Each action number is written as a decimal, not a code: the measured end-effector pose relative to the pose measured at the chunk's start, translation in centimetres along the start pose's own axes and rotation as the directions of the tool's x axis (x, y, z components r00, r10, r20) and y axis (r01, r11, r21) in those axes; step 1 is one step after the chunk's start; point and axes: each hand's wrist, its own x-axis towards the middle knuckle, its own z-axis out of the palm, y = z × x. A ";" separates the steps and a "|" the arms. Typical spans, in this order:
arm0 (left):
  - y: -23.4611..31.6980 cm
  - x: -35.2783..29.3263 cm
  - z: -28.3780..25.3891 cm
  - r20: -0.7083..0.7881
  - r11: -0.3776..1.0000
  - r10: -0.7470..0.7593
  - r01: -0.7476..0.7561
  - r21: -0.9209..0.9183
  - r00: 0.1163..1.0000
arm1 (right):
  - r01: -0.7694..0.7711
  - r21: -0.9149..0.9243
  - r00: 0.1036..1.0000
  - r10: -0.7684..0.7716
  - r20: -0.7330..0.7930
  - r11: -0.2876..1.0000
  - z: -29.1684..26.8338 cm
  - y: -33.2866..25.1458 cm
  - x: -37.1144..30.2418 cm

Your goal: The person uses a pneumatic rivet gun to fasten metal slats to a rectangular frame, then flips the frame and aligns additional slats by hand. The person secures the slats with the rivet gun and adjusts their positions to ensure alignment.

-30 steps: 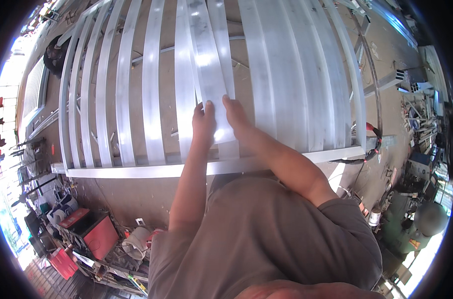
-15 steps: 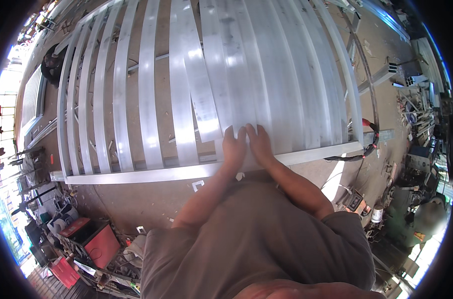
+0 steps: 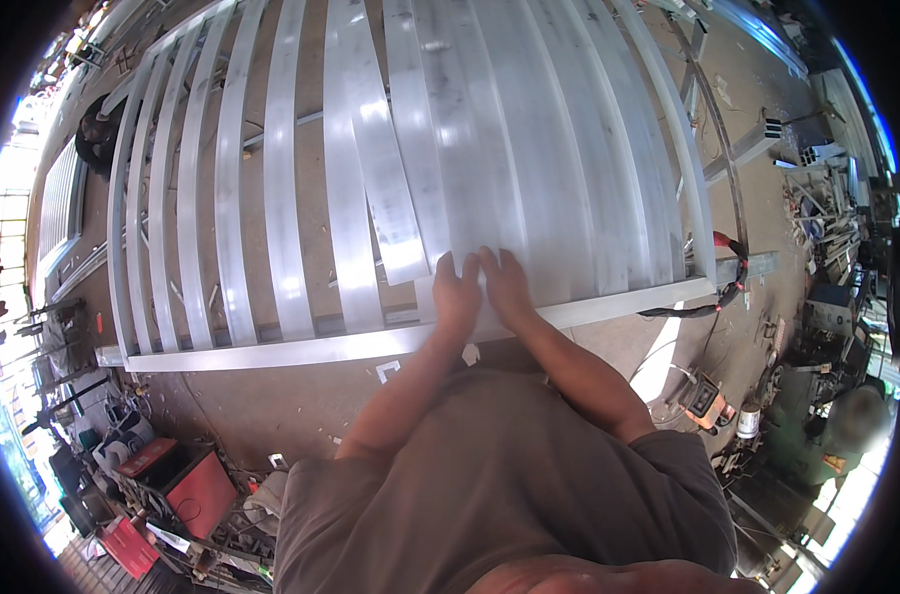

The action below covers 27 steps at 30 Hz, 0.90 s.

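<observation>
A large frame of pale aluminium slats fills the upper middle, closed along its near side by a long rail (image 3: 272,356). My left hand (image 3: 457,300) rests on the slats just beyond that rail, its fingers pointing away from me and spread from the thumb. Close to its right, my right hand (image 3: 507,289) lies on the metal in the same way, fingers apart. Both hands are open; their undersides are hidden. Left of my left hand, a loose slat (image 3: 396,223) lies slanted over its neighbour. To the right, wide slats (image 3: 554,198) sit close together.
Separated slats (image 3: 282,198) with gaps between them span the frame's left half. A dark cable (image 3: 722,297) hangs by the near right corner. A red box (image 3: 195,485) stands at lower left, an orange-and-black machine (image 3: 705,401) on the floor at right. Metal stock (image 3: 826,203) piles up far right.
The frame appears shifted slightly left and turned a little in view. My hands stay close together on the slats, a touch farther left in the picture.
</observation>
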 end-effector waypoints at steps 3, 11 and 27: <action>0.1 0.1 -0.1 0.014 1.000 0.001 -0.001 0.006 1.000 | -0.043 0.026 0.999 0.043 0.003 0.999 0.2 -0.3 -0.1; 0.0 0.6 -0.3 0.033 1.000 -0.019 0.019 0.000 0.999 | -0.015 0.017 1.000 0.015 -0.016 1.000 0.5 -0.5 0.1; -0.5 2.1 0.1 0.030 1.000 0.024 -0.024 -0.015 0.999 | -0.020 0.016 0.999 0.021 -0.049 1.000 1.2 -0.1 1.6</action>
